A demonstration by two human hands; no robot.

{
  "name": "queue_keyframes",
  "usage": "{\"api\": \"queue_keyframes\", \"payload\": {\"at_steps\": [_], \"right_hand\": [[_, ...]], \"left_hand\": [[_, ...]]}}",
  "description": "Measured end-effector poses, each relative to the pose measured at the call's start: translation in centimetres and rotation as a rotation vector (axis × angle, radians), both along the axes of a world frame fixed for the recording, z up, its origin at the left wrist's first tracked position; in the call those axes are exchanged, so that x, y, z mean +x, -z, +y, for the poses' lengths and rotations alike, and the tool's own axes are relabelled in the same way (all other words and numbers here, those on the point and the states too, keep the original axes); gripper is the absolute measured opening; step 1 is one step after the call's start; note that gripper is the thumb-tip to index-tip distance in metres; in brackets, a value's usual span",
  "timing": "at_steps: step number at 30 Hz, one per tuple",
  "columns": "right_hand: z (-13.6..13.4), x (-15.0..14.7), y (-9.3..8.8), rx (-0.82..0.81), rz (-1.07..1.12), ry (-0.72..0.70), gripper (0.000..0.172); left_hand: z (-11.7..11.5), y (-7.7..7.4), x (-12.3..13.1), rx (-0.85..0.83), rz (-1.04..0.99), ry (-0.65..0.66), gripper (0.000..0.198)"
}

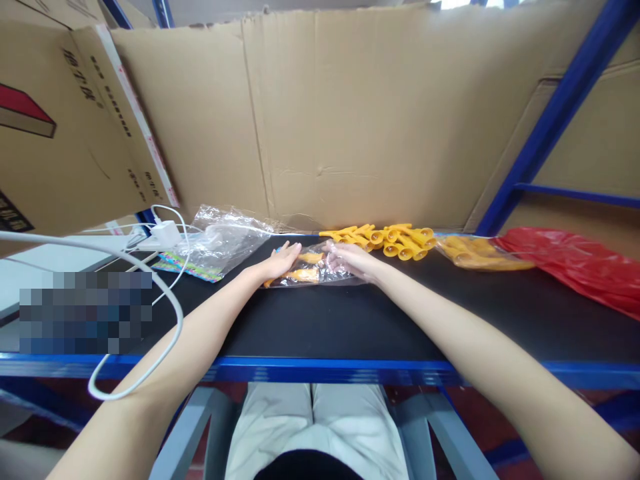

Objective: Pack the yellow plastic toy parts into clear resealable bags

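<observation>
A clear plastic bag [330, 275] lies flat on the black tabletop in front of me, with several orange-yellow pieces [303, 275] inside it. My left hand [281, 261] rests on the bag's left end, fingers stretched out and pointing away from me. On the right end lies my right hand [353, 260], its fingers loosely bent and apart over the plastic. Just behind it is a pile of yellow horn-shaped pieces [405, 241] with round flared ends.
Left of the hands lie an empty clear bag [227, 240] and a colourful printed sheet [197, 268]. A white cable [177, 320] loops over my left forearm. To the right are a bag of yellow pieces [480, 253] and red plastic [565, 263]. Cardboard [350, 120] walls the back.
</observation>
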State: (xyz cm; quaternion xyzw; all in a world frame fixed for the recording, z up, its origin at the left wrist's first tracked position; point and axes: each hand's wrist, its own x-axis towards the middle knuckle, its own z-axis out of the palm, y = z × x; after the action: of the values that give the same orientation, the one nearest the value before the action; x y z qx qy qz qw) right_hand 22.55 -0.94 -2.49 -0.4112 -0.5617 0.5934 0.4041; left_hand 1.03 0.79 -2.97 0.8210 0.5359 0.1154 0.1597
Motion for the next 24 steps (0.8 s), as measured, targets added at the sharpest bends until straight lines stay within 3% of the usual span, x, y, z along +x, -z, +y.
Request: {"api": "queue_keyframes", "payload": {"at_steps": [6,9,11,13,16,18,21,24], "right_hand": [[0.6,1.3,-1.7,0.048,0.242,-0.026,0.034],[1.2,2.4,-2.2,0.206,0.238,0.184,0.033],[1.9,3.4,-1.9,0.343,0.067,0.400,0.026],[2.6,4.4,-1.1,0.526,-0.293,0.541,0.020],[3.1,5.3,0.4,0.825,-0.916,0.429,0.030],[3.0,5.2,1.2,0.873,-1.198,0.331,0.040],[2.8,4.5,1.8,0.861,-1.420,0.273,0.046],[2.8,3.9,1.9,0.873,-1.480,0.241,0.048]], "left_hand": [[-0.1,-0.3,-0.2,-0.038,0.028,-0.001,0.077],[0.4,-0.2,-0.8,-0.029,0.036,-0.018,0.076],[0.8,-0.1,-1.4,-0.024,0.042,-0.032,0.075],[1.4,0.1,-2.0,-0.010,0.039,-0.057,0.076],[2.2,0.5,-2.9,0.009,0.024,-0.075,0.079],[2.7,0.9,-3.3,0.015,0.014,-0.068,0.081],[3.1,1.2,-3.6,0.023,-0.005,-0.053,0.083],[3.0,1.2,-3.7,0.026,-0.031,-0.051,0.084]]}}
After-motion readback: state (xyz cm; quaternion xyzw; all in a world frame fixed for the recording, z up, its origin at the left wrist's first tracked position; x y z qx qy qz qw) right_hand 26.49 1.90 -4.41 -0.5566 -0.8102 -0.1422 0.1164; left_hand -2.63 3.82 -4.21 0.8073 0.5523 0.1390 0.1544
